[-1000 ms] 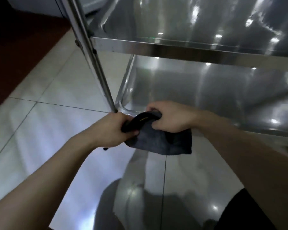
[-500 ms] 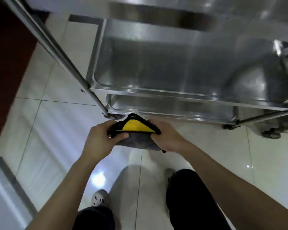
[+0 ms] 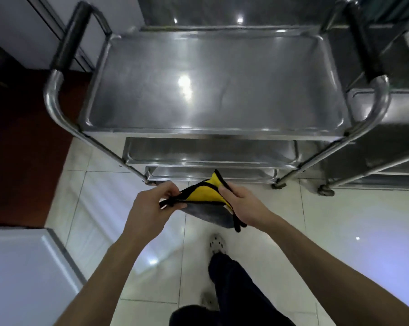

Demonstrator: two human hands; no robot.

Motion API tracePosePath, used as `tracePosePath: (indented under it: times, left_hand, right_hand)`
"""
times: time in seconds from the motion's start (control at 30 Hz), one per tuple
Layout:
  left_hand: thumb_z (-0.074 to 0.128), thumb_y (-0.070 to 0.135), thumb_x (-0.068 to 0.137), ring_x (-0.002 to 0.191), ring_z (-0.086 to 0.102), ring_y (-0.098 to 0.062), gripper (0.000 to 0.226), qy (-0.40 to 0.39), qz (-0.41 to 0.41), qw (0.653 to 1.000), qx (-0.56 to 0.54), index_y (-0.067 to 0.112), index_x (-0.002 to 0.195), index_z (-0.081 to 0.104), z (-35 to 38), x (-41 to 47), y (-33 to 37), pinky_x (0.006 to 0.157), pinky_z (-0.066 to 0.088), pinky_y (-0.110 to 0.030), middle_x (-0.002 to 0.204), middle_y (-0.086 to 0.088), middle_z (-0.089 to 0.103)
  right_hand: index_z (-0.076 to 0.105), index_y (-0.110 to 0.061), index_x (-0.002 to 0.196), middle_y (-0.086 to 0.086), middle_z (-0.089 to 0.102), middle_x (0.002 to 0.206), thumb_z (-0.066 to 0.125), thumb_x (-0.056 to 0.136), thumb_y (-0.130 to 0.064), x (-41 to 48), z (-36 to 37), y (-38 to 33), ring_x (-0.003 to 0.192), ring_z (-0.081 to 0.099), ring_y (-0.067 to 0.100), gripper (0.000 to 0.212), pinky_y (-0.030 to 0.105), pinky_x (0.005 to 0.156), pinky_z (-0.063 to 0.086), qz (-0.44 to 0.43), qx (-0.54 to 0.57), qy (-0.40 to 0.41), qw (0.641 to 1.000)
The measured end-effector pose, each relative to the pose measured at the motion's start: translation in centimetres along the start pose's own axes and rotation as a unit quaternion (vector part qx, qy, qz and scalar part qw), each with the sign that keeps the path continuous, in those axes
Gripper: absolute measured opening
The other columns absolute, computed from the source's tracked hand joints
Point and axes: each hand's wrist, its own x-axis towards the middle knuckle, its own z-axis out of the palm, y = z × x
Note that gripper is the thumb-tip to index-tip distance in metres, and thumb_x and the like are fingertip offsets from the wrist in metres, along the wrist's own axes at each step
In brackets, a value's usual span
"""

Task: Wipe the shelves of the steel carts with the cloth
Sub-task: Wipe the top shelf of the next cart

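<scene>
Yellow on one face and grey on the other, the black-edged microfibre cloth [image 3: 204, 200] is held in the air between both hands, in front of the person's body and above the pale glossy floor tiles [image 3: 340, 231]. The left hand [image 3: 149, 208] pinches the cloth's left edge, thumb and fingertips closed on the black binding, while the right hand [image 3: 241, 205] grips the right side with its fingers curled over the fabric; the cloth is partly folded, the yellow face turned up and the grey layer hanging just below it. A short black end of the binding sticks out under the right hand. Just beyond the hands stands the three-tier stainless steel cart [image 3: 213, 132], and the cloth touches none of its shelves. Its broad top shelf [image 3: 210, 90] lies farthest above the hands in the view, shiny and bare, with bright light reflections on it; the front strips of the middle shelf [image 3: 208, 152] and the bottom shelf [image 3: 198, 172] show nearer the hands, the bottom one right behind the cloth's raised yellow tip. A curved steel handle with a black grip [image 3: 68, 38] rises beyond and to the left of the left hand. Beyond and to the right of the right hand, a second steel cart [image 3: 387, 128] stands just beside the first. Below the hands, a dark trouser leg [image 3: 234, 285] and a light perforated shoe [image 3: 217, 243] are on the tiles.
</scene>
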Motion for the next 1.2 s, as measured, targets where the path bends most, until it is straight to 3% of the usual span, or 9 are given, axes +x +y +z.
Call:
tracePosePath:
  times: [0.1,0.23,0.4,0.57,0.7,0.77,0.9,1.03,1.2]
  left_hand:
    - [0.087,0.029,0.092,0.094,0.072,-0.012,0.034,-0.024,0.045,0.999,0.002,0.047,0.091,0.058,1.5,-1.5,5.7,0.077,0.058,-0.037,0.093,0.017,0.073]
    - [0.089,0.018,0.088,0.089,0.068,-0.013,0.032,-0.03,0.082,0.996,-0.02,0.033,0.092,0.061,4.9,-3.4,13.1,0.077,0.054,-0.037,0.093,0.011,0.072]
    - [0.086,0.012,0.091,0.118,0.066,-0.009,0.032,-0.061,0.107,0.99,-0.063,0.028,0.102,0.06,10.1,-8.3,20.3,0.098,0.053,-0.026,0.128,0.015,0.068]
    - [0.081,0.019,0.096,0.068,0.048,-0.009,0.033,-0.131,0.093,0.982,-0.094,0.02,0.088,0.049,15.2,-12.5,26.0,0.065,0.04,-0.028,0.074,0.01,0.055]
    - [0.085,0.017,0.092,0.071,0.054,-0.012,0.033,-0.112,0.124,0.982,-0.093,0.023,0.09,0.052,18.1,-14.0,31.4,0.069,0.044,-0.036,0.075,0.006,0.063]
    - [0.088,0.015,0.089,0.07,0.059,-0.013,0.035,-0.117,0.132,0.98,-0.093,0.024,0.092,0.054,19.5,-14.2,33.7,0.068,0.048,-0.037,0.077,0.006,0.068]
    - [0.095,0.023,0.08,0.082,0.075,-0.023,0.044,-0.153,0.153,0.975,-0.051,0.026,0.096,0.054,23.3,-13.6,38.2,0.079,0.061,-0.051,0.085,0.001,0.078]
    - [0.096,0.028,0.079,0.087,0.076,-0.011,0.043,-0.165,0.183,0.969,-0.009,0.033,0.097,0.058,28.2,-11.5,43.0,0.085,0.062,-0.043,0.09,0.011,0.079]
    - [0.089,0.014,0.088,0.095,0.076,-0.006,0.03,-0.172,0.169,0.97,-0.04,0.03,0.104,0.069,35.7,-7.3,48.3,0.085,0.065,-0.038,0.101,0.012,0.079]
  right_hand:
    - [0.059,-0.059,0.139,-0.028,0.074,0.12,0.062,0.103,-0.061,-4.2,-4.1,0.3,0.111,0.068,-0.005,0.037,0.019,0.097,0.052,-0.054,-0.011,-0.024,0.998]
    - [0.053,-0.059,0.139,-0.025,0.073,0.121,0.09,0.082,-0.05,-10.2,-8.1,2.6,0.109,0.07,0.0,0.069,0.037,0.096,0.06,-0.108,-0.103,0.007,0.989]
    - [0.058,-0.047,0.135,-0.023,0.074,0.11,0.073,0.095,-0.023,-18.4,-13.2,6.2,0.104,0.069,0.004,0.049,0.036,0.09,0.055,-0.148,-0.19,0.069,0.968]
    - [0.055,-0.055,0.133,-0.036,0.067,0.109,0.065,0.098,-0.019,-26.5,-18.4,8.5,0.105,0.061,-0.013,0.052,0.017,0.084,0.048,-0.135,-0.208,0.08,0.965]
    - [0.059,-0.049,0.132,-0.02,0.073,0.109,0.079,0.079,-0.052,-31.0,-21.6,9.7,0.1,0.069,0.001,0.057,0.036,0.088,0.06,-0.107,-0.186,0.084,0.973]
    - [0.061,-0.049,0.127,-0.023,0.073,0.107,0.086,0.073,-0.06,-32.2,-23.1,10.7,0.097,0.069,-0.001,0.06,0.036,0.086,0.06,-0.101,-0.188,0.104,0.971]
    - [0.059,-0.05,0.118,-0.028,0.071,0.099,0.092,0.075,-0.053,-33.9,-26.6,13.1,0.089,0.066,-0.008,0.055,0.018,0.072,0.051,-0.114,-0.164,0.168,0.965]
    - [0.058,-0.05,0.093,-0.032,0.067,0.085,0.083,0.085,-0.046,-35.6,-32.0,16.5,0.077,0.064,-0.006,0.026,0.017,0.058,0.042,-0.119,-0.174,0.22,0.952]
    - [0.056,-0.038,0.098,-0.015,0.069,0.082,0.07,0.088,-0.045,-37.7,-41.6,22.4,0.076,0.063,0.003,0.019,0.027,0.058,0.046,-0.102,-0.204,0.286,0.931]
